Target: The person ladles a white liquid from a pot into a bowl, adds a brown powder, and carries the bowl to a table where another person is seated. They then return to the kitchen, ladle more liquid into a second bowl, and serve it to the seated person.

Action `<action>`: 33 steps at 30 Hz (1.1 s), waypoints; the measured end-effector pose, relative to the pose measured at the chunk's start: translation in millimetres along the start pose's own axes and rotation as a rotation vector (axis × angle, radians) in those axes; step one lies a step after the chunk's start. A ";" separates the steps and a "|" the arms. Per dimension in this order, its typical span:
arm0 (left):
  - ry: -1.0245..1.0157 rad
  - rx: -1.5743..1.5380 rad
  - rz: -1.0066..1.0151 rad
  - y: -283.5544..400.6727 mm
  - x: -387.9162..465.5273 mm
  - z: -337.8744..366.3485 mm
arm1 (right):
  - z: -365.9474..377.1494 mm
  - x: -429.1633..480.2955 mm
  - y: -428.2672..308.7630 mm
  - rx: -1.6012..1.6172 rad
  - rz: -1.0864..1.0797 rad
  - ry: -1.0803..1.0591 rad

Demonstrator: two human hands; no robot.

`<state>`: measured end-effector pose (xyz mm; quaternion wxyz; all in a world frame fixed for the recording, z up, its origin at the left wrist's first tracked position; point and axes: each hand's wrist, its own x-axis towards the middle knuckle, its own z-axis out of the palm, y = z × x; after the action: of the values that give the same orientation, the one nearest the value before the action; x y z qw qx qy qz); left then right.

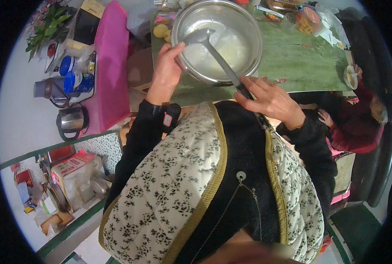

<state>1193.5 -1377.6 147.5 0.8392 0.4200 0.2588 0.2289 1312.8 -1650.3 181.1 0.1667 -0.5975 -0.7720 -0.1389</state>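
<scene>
A large stainless steel basin [258, 49] stands at the near edge of a green-covered table [301, 66]. Inside it lies a pale, whitish substance [232, 49] whose texture I cannot make out. My left hand [170, 66] grips the basin's left rim, thumb on top. In my right hand [270, 97] is the dark handle of a metal ladle or spatula [220, 59]. Its shaft crosses the near rim, and its broad head is over the left part of the basin; whether it touches the contents is unclear.
Yellow round fruits [161, 30] lie left of the basin. A clear food container [308, 20] and plastic bags stand at the far right. Another person [357, 125] sits there, a hand at a small white bowl [350, 77]. An electric kettle [71, 119] stands by a pink cloth [111, 69].
</scene>
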 end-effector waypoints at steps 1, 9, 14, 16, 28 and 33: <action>-0.001 0.002 0.001 1.8 0.4 -1.7 | -6.4 -4.4 0.5 0.011 -0.029 -0.034; 0.017 0.022 0.025 7.7 1.9 -11.4 | -34.9 -23.1 -3.8 0.130 0.003 0.058; 0.021 0.017 0.030 8.2 -0.7 -8.6 | -10.5 5.9 5.9 0.456 0.396 0.288; 0.014 0.004 0.028 7.3 -1.5 -6.4 | 1.7 16.2 5.9 0.516 0.468 0.353; 0.003 0.064 0.070 12.6 2.2 -10.3 | -10.7 -10.0 -11.2 0.593 0.293 0.108; 0.014 0.131 0.091 12.3 2.9 -8.9 | -21.4 -20.9 -12.5 0.465 0.359 0.055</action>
<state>1188.1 -1364.0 152.4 0.7968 0.4837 0.2598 0.2522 1307.6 -1680.6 191.4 0.3418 -0.6664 -0.6602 0.0574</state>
